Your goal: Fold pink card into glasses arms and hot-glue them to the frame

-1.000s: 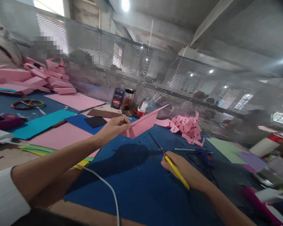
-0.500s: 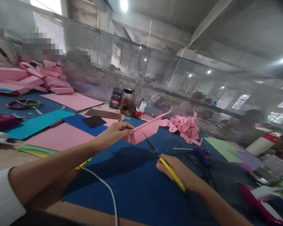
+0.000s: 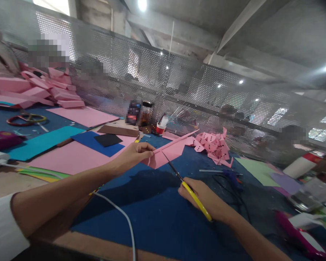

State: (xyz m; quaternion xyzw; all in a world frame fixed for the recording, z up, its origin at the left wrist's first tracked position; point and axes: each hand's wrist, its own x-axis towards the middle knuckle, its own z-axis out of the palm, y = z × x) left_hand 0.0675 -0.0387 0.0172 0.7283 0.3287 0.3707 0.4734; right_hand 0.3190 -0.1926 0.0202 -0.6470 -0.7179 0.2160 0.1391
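My left hand (image 3: 137,154) pinches the left end of a folded pink sheet of paper (image 3: 170,151), held up above the blue table mat (image 3: 152,217). A narrow folded strip runs along the sheet's upper edge. In my right hand (image 3: 199,194) is a pair of yellow-handled scissors (image 3: 191,194), with the fingers wrapped round the handles. Its dark blades point up and left, and the tips lie at the sheet near my left hand. Whether the blades are parted is hard to tell. Beyond the paper lies a heap of dotted pink paper pieces (image 3: 212,145).
Pink paper strips (image 3: 43,88) pile up at the far left. Coloured sheets, including a turquoise one (image 3: 47,141), lie left of my arm. A blue glue gun (image 3: 233,178) rests on the right. A white cable (image 3: 122,214) crosses the mat. A perforated metal screen (image 3: 111,69) stands behind.
The scissors have shifted slightly up and left, bringing the tips further over the pink sheet. My left hand keeps its pinch, with only a small shift.
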